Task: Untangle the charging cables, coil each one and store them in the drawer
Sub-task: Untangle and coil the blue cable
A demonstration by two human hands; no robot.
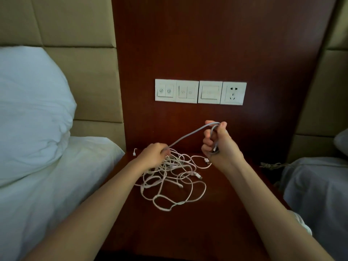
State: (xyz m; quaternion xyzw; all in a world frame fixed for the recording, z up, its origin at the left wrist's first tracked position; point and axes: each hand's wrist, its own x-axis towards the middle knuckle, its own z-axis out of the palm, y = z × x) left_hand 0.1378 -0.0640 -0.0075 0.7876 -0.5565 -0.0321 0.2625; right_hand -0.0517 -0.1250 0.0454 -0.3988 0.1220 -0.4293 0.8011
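A tangle of white charging cables lies on the dark wooden nightstand. My right hand is raised above the tangle and grips a small coil of grey cable, looped round its fingers. A taut stretch of that grey cable runs down and left to my left hand, which pinches it just above the pile. Loose plug ends show at the pile's right side and at the far left. No drawer is in sight.
A row of white wall switches and a socket sits on the wooden panel behind. A bed with a white pillow is at the left, another bed at the right. A dark cord lies at the nightstand's right edge.
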